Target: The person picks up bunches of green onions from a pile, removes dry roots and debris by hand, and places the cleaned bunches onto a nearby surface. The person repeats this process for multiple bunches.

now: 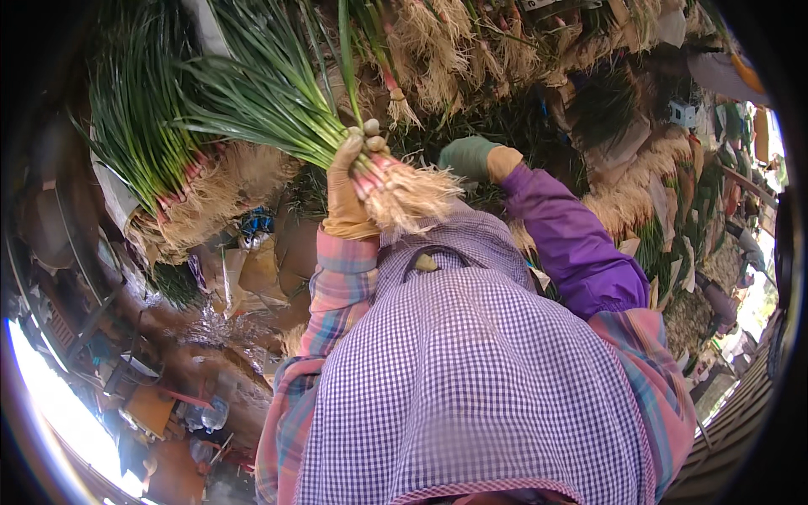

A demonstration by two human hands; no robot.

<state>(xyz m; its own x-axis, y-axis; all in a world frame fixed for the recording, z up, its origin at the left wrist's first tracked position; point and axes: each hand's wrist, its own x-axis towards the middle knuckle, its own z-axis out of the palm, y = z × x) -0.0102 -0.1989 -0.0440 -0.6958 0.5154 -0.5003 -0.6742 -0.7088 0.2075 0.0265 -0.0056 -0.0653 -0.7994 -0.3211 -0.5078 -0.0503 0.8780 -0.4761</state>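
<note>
My left hand (346, 183), in a tan glove, is wrapped around a bunch of leafy allium plants (315, 129) that look like green garlic. Their dark green leaves fan toward the upper left; the pink stem bases and pale, stringy roots (410, 192) point to the lower right. My right hand (470, 159), in a green glove with a tan cuff, is right of those roots, apart from them. Its fingers are blurred and turned away, so their grip does not show. A single rooted plant (394, 95) hangs past the bunch at the top.
A large stacked bundle of the same plants (158, 151) lies at left. More rooted plants (442, 44) are heaped along the top, and another root-edged pile (631, 202) is at right. Loose leaves cover the ground (505, 126). A checked apron (467, 353) covers my lap.
</note>
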